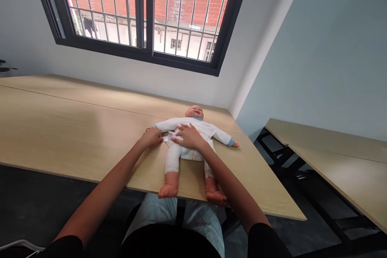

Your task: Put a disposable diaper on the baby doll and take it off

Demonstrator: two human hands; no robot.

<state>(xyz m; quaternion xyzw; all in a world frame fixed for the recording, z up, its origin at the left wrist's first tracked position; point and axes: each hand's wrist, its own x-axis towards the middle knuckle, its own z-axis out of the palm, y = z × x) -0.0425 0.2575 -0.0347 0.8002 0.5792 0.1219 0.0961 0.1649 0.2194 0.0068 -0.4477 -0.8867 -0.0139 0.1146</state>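
Observation:
A baby doll (193, 154) in a white outfit with blue cuffs and collar lies on its back, its head away from me and its bare feet at the table's near edge. My right hand (189, 135) rests on the doll's belly with fingers spread. Beside the doll's hip, my left hand (151, 138) has its fingers closed on a loose white flap of cloth (169, 136) at the side of the outfit. Part of that flap is hidden by my hands.
The doll lies on a pale wooden table (75, 129) against the wall. A dark-framed window (148, 16) with bars is above it. At the right stands a second wooden table (338, 157) with black legs, across a gap.

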